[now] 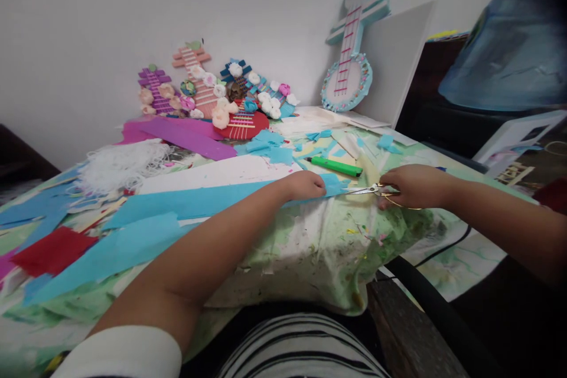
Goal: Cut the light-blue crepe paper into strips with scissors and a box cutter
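Note:
A long folded strip of light blue crepe paper (230,194) stretches across the table. My left hand (306,185) is closed on it near its right end, fingers curled down over the paper. Gold-handled scissors (370,189) are in my right hand (414,186), with the fingers in the loops. Their blades point left and meet the paper's right end; how far apart the blades are I cannot make out. Just behind the blades lies a green utility knife (335,166). More light blue crepe paper (133,242) spreads under and beside my left forearm.
Several small decorated paper instruments (241,124) lean by the wall, with a larger blue-white one (348,77) at the back right. Purple paper (186,137), white shredded strings (126,162) and red paper (55,250) lie left. A blue water jug (509,53) stands right.

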Motion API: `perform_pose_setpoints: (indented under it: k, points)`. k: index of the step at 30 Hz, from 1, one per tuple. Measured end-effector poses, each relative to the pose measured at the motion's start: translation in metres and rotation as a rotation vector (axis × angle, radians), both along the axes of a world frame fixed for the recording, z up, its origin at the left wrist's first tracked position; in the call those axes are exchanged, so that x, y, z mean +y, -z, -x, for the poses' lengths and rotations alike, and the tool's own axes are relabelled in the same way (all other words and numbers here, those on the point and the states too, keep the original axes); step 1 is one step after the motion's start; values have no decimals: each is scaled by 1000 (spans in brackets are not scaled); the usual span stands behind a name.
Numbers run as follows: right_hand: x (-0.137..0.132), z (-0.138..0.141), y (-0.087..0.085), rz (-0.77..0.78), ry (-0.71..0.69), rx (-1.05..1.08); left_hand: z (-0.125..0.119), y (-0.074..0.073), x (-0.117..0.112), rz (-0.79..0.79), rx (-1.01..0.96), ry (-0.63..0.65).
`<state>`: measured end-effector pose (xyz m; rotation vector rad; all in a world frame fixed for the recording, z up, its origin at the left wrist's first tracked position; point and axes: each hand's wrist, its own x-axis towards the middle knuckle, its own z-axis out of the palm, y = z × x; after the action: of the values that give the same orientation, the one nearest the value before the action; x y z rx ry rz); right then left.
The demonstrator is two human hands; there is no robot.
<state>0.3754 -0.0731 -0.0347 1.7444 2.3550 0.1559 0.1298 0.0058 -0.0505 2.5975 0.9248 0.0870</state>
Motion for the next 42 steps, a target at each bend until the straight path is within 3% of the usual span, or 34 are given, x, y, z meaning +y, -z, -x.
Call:
perform_pose_setpoints:
  k: [10,29,42]
  points:
    - [3,9,2,58,-13,20,2,-5,-9,27,4,-21]
    - [15,35,-5,59,-41,-34,2,4,-8,-58,-108,-103]
    - [14,22,0,60,-34,8,0,3,-9,7,-136,-111]
